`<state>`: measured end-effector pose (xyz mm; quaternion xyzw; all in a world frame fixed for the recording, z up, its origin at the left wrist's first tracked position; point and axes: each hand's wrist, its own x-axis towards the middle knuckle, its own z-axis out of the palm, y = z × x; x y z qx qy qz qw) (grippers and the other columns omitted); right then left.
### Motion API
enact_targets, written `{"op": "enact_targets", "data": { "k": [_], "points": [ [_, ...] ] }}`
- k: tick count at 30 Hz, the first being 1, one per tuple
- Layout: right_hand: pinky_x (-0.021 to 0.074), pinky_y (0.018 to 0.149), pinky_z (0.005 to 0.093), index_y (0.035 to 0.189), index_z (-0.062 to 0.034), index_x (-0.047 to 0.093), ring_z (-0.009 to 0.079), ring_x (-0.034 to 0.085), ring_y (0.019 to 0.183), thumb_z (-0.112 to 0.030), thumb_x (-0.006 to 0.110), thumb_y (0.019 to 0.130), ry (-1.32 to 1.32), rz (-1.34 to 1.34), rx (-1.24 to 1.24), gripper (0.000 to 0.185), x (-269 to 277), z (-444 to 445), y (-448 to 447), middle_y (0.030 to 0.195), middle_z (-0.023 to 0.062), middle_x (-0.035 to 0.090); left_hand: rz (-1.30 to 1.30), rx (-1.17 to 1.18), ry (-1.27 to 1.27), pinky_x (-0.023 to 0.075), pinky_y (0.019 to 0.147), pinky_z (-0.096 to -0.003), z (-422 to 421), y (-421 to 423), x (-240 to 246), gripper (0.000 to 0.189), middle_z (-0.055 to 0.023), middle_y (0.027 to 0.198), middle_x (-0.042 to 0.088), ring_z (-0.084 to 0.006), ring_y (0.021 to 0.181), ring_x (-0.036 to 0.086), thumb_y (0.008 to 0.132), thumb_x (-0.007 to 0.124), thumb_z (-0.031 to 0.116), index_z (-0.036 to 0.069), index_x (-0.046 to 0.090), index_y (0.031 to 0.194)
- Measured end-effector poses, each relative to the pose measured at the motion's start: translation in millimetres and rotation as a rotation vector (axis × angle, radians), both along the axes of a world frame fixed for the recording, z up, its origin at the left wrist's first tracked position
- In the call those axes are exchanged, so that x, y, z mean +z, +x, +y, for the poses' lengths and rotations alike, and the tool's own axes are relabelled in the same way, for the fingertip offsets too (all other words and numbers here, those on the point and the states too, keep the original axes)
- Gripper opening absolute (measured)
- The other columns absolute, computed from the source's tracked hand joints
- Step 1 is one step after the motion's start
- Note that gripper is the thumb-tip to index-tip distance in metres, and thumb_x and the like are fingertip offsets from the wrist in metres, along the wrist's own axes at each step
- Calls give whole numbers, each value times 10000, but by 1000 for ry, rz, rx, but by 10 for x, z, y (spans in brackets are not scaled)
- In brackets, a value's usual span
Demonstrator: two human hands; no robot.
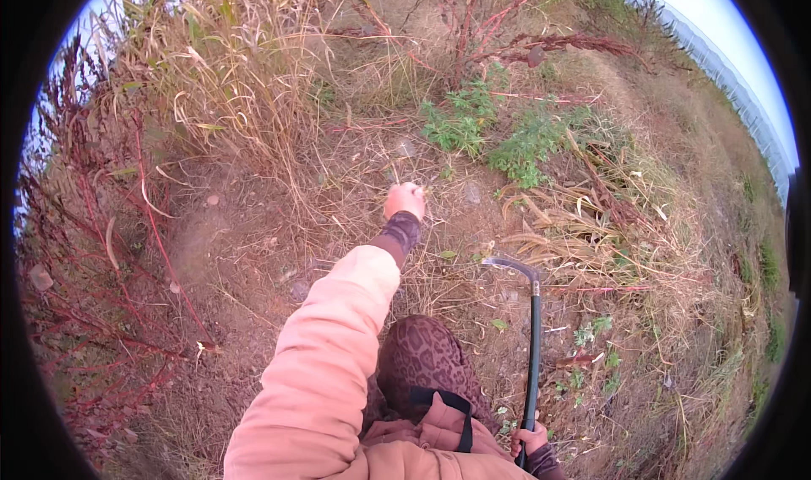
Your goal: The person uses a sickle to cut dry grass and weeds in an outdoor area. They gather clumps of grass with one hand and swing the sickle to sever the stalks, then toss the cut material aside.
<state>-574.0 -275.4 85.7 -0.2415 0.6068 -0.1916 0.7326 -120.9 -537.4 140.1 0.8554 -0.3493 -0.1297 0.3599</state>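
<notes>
My left hand (405,201) reaches forward low over the ground, its fingers curled into a fist. Thin dry grass stalks (396,174) stick out from it; the rest of them is hidden by the fist. Down at the lower right, my right hand (531,439) grips the dark handle of a sickle (534,347) near its end. The handle points away from me, and the curved metal blade (510,264) bends left above the soil. Beside the blade lies a heap of cut grass with seed heads (564,233).
Tall dry grass (241,81) stands at the upper left. Red-stemmed weeds (136,277) rise on the left, and another red-stemmed plant (466,42) stands ahead. Green leafy plants (462,122) grow beyond my left hand. My bent knee (431,359) is below my left forearm.
</notes>
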Motion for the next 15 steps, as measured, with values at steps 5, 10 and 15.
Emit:
{"op": "enact_targets", "data": {
  "k": [5,10,15],
  "points": [
    [387,380,276,613,8,469,156,475,381,-16,598,608,-289,278,242,132,-341,115,-75,489,79,504,160,-959,-466,349,957,-408,-32,-1812,993,826,-230,1372,82,-385,1135,385,713,637,207,217,120,1357],
    [397,587,311,873,-21,485,191,475,705,-115,606,668,-346,228,400,256,-262,-19,117,799,120,506,50,-1310,-359,441,835,-363,581,-1844,1280,758,-155,1329,186,-291,995,498,687,664,121,189,250,1318],
    [367,307,281,633,2,414,176,448,315,2,548,618,-348,158,393,135,152,-368,666,453,85,468,-61,-1080,-273,464,710,-351,1060,-1258,944,405,-101,1133,439,-226,827,555,665,655,67,100,547,1053]
  ]
}}
